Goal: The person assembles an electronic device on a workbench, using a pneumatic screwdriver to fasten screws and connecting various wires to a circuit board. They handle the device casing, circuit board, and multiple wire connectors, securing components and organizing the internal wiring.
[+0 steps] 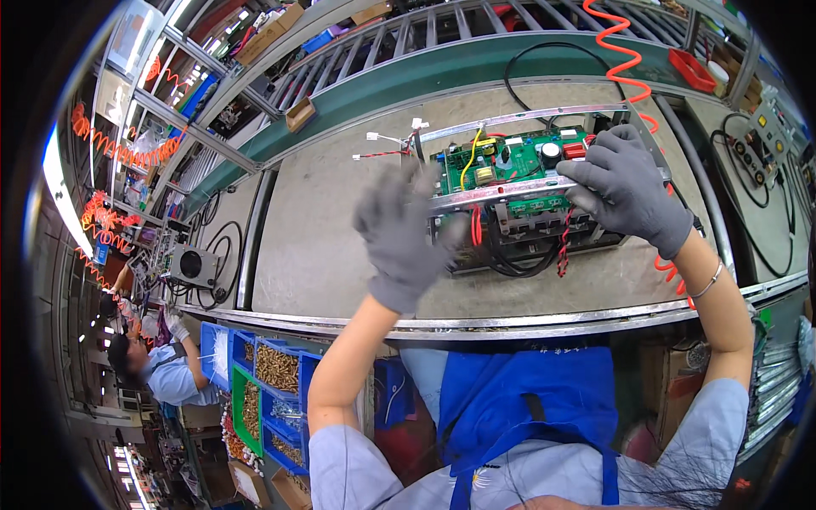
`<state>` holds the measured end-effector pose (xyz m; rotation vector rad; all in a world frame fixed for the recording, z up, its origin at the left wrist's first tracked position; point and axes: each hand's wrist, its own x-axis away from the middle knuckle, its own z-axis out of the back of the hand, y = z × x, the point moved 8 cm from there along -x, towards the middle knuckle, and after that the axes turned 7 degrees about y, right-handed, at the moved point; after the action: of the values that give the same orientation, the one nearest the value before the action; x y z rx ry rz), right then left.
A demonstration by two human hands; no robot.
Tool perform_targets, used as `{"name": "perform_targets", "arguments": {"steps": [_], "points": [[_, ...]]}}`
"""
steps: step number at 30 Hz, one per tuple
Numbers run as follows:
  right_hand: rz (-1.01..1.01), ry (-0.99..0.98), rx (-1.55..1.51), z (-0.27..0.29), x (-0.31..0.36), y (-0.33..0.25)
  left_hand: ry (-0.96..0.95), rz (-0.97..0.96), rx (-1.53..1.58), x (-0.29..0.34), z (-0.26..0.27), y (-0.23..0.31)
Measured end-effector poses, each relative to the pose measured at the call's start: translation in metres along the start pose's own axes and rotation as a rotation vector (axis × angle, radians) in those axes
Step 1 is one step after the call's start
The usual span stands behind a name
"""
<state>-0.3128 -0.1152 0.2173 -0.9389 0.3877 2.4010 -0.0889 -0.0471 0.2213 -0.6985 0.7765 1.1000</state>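
The right hand (625, 187) is partly closed, fingers and thumb pinching the front rail of an open metal chassis (501, 194); the left hand (398, 234) blurs at its left end, so its opening and any hold cannot be told. The chassis sits on the worktop (310, 246). Its green circuit board (525, 160) is already seated inside. Assembly looks partial: the top is uncovered, and white connectors (372, 136) and a red-black twisted lead (563, 245) hang loose.

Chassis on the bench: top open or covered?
Open: the green circuit board shows inside the chassis, with no cover over it.
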Motion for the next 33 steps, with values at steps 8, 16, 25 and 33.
{"name": "perform_targets", "arguments": {"steps": [8,16,25,33], "points": [[0.001,0.0,-0.04,-0.003,-0.001,0.0,-0.067,0.242,0.349,0.034,-0.02,-0.041],[-0.004,-0.036,-0.043,-0.001,-0.004,0.0,-0.068,0.1,0.267,0.037,-0.018,-0.035],[0.058,0.03,-0.018,-0.003,-0.001,-0.003,-0.044,0.071,0.249,0.033,-0.018,-0.038],[0.048,0.054,-0.023,0.0,0.0,0.0,0.016,0.022,0.168,0.007,0.003,0.01]]}}
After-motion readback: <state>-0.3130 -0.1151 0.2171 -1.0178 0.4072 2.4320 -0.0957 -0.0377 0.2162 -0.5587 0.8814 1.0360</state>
